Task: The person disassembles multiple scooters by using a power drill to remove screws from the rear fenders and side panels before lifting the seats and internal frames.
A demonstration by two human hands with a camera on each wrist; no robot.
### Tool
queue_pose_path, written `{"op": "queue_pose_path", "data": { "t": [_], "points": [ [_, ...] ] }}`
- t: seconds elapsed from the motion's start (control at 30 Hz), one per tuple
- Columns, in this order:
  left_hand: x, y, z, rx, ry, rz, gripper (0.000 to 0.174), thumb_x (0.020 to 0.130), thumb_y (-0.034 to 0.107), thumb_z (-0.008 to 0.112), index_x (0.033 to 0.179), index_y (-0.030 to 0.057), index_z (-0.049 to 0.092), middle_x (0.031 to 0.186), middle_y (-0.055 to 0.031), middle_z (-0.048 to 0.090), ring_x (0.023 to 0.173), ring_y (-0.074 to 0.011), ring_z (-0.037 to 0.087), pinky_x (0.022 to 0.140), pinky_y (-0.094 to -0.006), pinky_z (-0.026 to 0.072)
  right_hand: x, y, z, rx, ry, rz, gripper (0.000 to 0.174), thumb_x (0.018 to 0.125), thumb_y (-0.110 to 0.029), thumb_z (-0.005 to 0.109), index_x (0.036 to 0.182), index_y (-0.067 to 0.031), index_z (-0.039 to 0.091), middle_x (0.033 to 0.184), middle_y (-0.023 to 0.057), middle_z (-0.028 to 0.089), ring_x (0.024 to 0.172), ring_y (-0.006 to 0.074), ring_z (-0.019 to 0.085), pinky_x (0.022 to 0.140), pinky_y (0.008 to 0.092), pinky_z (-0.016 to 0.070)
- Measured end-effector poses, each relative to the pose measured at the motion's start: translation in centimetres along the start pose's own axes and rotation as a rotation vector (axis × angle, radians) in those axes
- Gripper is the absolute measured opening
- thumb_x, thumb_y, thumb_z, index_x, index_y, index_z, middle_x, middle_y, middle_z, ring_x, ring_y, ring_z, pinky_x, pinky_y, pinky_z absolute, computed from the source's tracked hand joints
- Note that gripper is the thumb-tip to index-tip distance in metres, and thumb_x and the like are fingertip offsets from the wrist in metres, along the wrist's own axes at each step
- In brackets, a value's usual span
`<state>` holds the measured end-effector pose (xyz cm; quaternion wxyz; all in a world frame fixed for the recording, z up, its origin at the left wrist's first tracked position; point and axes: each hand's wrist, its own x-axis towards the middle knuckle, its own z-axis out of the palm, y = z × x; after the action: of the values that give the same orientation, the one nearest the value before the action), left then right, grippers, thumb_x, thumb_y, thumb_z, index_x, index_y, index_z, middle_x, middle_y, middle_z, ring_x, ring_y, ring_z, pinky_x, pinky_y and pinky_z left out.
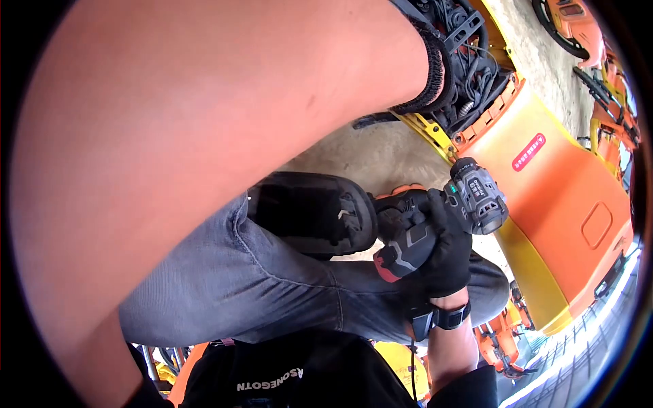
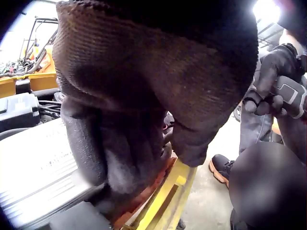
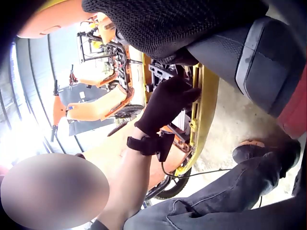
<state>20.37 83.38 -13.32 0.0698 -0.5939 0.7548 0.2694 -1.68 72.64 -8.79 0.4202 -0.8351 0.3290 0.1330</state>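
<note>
My right hand [image 1: 445,245], in a black glove, grips the handle of a grey and black cordless drill [image 1: 476,197] with a red base, held above my grey-jeaned knee. The drill's nose points at an orange body panel [image 1: 558,197]. My left forearm fills the head view. My gloved left hand [image 3: 168,103] reaches into the open vehicle body, and its curled fingers [image 2: 120,158] grip the edge of the yellow frame [image 2: 168,201]. Black cables and a battery box [image 2: 19,110] lie just beyond that hand. In the left wrist view the right hand [image 2: 268,81] with the drill [image 2: 290,96] shows at the right.
A black shoe [image 1: 313,211] with an orange sole rests on the concrete floor [image 1: 374,153]. More orange vehicle bodies [image 1: 578,27] stand at the top right. A ribbed grey metal surface [image 2: 38,163] lies left of the left hand.
</note>
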Motion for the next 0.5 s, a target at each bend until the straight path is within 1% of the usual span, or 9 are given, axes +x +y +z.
{"op": "queue_pose_path", "data": {
  "t": [0.03,0.1,0.2,0.27,0.3,0.37,0.43,0.47,0.5],
  "points": [
    [-0.7,0.2,0.4,-0.015,-0.018,0.008,0.018,0.076,0.012,0.063,0.093,0.0128,0.069,0.084,-0.0076,0.069,0.081,-0.0251,0.068,0.066,-0.0358,0.0525,0.0,-0.2,0.0,-0.054,0.023,-0.061,0.025,0.090,-0.010,0.057,0.113,-0.0003,0.057,0.090,0.0068,0.062,0.081,0.0147,0.060,0.073,0.0274,0.0488],
    [-2.3,0.7,0.9,-0.042,-0.047,0.024,0.018,0.076,0.012,0.063,0.093,0.0127,0.069,0.085,-0.0077,0.069,0.081,-0.0252,0.068,0.066,-0.0359,0.0525,0.1,-0.4,0.4,-0.110,0.041,-0.124,0.036,0.086,-0.007,0.061,0.121,-0.0019,0.055,0.093,0.0070,0.064,0.086,0.0169,0.062,0.077,0.0280,0.0482],
    [-4.1,1.0,1.9,-0.072,-0.092,0.025,0.018,0.076,0.012,0.063,0.093,0.0127,0.069,0.085,-0.0079,0.069,0.081,-0.0254,0.068,0.067,-0.0360,0.0526,0.5,-1.0,2.1,0.111,0.148,0.041,0.037,0.086,-0.007,0.063,0.121,-0.0016,0.053,0.099,0.0074,0.062,0.090,0.0141,0.061,0.080,0.0269,0.0490],
    [-4.8,1.2,2.1,-0.076,-0.099,0.024,0.019,0.076,0.013,0.063,0.093,0.0126,0.069,0.085,-0.0080,0.069,0.081,-0.0256,0.068,0.067,-0.0360,0.0526,1.0,-2.3,3.3,0.438,0.290,0.084,0.035,0.088,-0.004,0.061,0.121,-0.0006,0.051,0.106,0.0102,0.058,0.094,0.0155,0.059,0.084,0.0295,0.0501],
    [-4.9,1.2,2.2,-0.074,-0.102,0.024,0.019,0.076,0.013,0.063,0.094,0.0126,0.069,0.085,-0.0081,0.069,0.081,-0.0256,0.067,0.067,-0.0361,0.0526,1.0,-1.5,4.1,0.357,0.317,0.017,0.034,0.087,-0.003,0.061,0.119,0.0006,0.050,0.111,0.0110,0.055,0.098,0.0164,0.058,0.087,0.0325,0.0504],
    [-5.1,1.2,2.4,-0.075,-0.100,0.026,0.019,0.076,0.013,0.063,0.094,0.0125,0.069,0.085,-0.0082,0.069,0.081,-0.0258,0.067,0.067,-0.0361,0.0526,1.1,-0.6,4.5,0.314,0.302,0.021,0.033,0.086,-0.002,0.061,0.118,0.0005,0.052,0.109,0.0107,0.056,0.097,0.0158,0.058,0.084,0.0313,0.0506],
    [-5.3,1.2,2.5,-0.086,-0.102,0.022,0.019,0.076,0.013,0.064,0.094,0.0125,0.069,0.085,-0.0083,0.069,0.081,-0.0259,0.067,0.067,-0.0362,0.0527,1.5,-2.3,3.2,-0.195,0.287,-0.181,0.030,0.080,0.000,0.064,0.109,0.0005,0.055,0.096,0.0088,0.059,0.086,0.0150,0.059,0.073,0.0285,0.0494],
    [-5.4,1.2,2.6,-0.084,-0.093,0.021,0.019,0.076,0.013,0.064,0.094,0.0125,0.068,0.085,-0.0084,0.069,0.081,-0.0260,0.067,0.067,-0.0362,0.0527,1.6,-2.0,3.0,-0.196,0.284,-0.184,0.030,0.080,0.000,0.064,0.109,0.0005,0.055,0.096,0.0088,0.059,0.086,0.0150,0.059,0.073,0.0285,0.0494],
    [-5.5,1.2,2.7,-0.090,-0.094,0.017,0.019,0.076,0.013,0.064,0.094,0.0125,0.068,0.085,-0.0085,0.069,0.081,-0.0260,0.067,0.067,-0.0363,0.0527,1.6,-1.4,2.8,-0.158,0.268,-0.163,0.027,0.080,-0.002,0.064,0.106,0.0010,0.055,0.090,0.0079,0.059,0.081,0.0156,0.059,0.072,0.0288,0.0488]
  ]
}}
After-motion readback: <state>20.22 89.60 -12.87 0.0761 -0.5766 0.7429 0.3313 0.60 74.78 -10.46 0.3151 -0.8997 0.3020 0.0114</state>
